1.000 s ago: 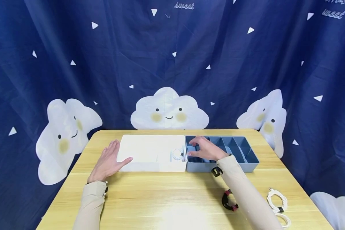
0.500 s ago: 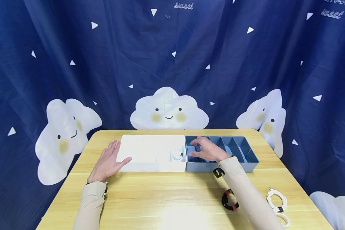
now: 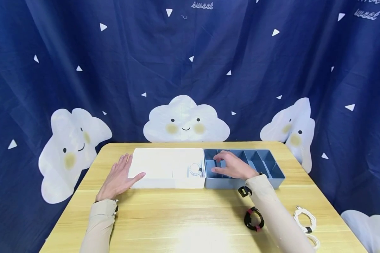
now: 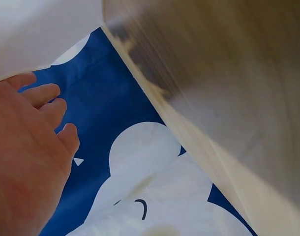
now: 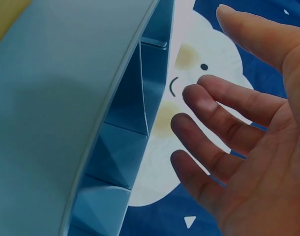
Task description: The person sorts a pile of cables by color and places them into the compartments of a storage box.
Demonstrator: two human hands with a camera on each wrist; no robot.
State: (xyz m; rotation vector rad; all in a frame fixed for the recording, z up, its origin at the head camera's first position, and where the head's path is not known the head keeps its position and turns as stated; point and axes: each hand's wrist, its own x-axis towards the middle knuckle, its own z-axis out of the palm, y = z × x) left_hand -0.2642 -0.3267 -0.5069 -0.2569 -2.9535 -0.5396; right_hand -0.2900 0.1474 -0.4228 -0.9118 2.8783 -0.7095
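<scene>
Head view shows left hand (image 3: 118, 180) and right hand (image 3: 233, 166) spread, gripping nothing, the latter over blue organizer (image 3: 221, 183), judged light, stiff, best held by rim (image 3: 273, 179).

In front of you hangs a dark blue curtain (image 3: 164, 59) printed with white triangles (image 3: 169, 12), smiling clouds (image 3: 187, 117) and the word "sweet" (image 3: 202, 5), behind a light wood-grain tabletop (image 3: 171, 211).

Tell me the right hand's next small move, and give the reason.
Probably draw the right hand away from the blue divided box and toward the black coiled cable. The right wrist view shows the hand holding nothing, and that cable lies on the table, outside the box and closer to the hand than the white cable farther right.
</scene>
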